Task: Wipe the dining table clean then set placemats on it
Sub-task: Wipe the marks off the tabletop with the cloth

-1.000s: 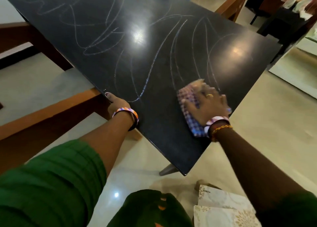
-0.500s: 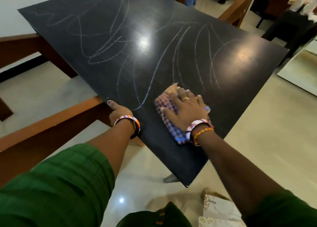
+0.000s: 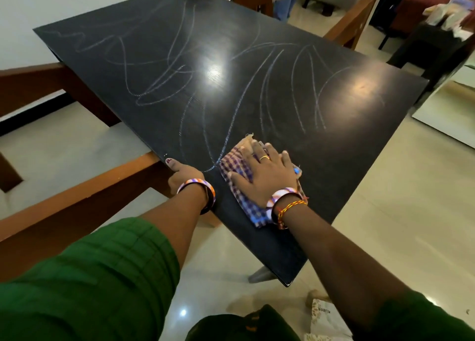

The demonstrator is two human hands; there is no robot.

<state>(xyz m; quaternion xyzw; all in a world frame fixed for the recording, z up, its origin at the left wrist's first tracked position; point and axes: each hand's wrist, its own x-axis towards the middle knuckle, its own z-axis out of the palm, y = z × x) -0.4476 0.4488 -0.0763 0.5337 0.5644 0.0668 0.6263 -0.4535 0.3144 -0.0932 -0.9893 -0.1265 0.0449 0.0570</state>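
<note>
A home dining room: black dining table [image 3: 257, 88], wooden chairs [image 3: 352, 24] (far side), polished tile floor [image 3: 401, 212].

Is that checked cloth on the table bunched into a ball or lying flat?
Flat. The checked cloth lies spread on the black table, with the right hand pressing on it, fingers straight.

Both arms reach up from the bottom of the frame in green sleeves pushed to the elbow. The left hand [image 3: 183, 173], left of centre, is curled over an edge, thumb lying flat on top, an orange-and-purple bangle at the wrist. The right hand [image 3: 266, 172], at centre, presses down flat with fingers spread, wearing a gold ring, a matching bangle and an orange thread.
</note>
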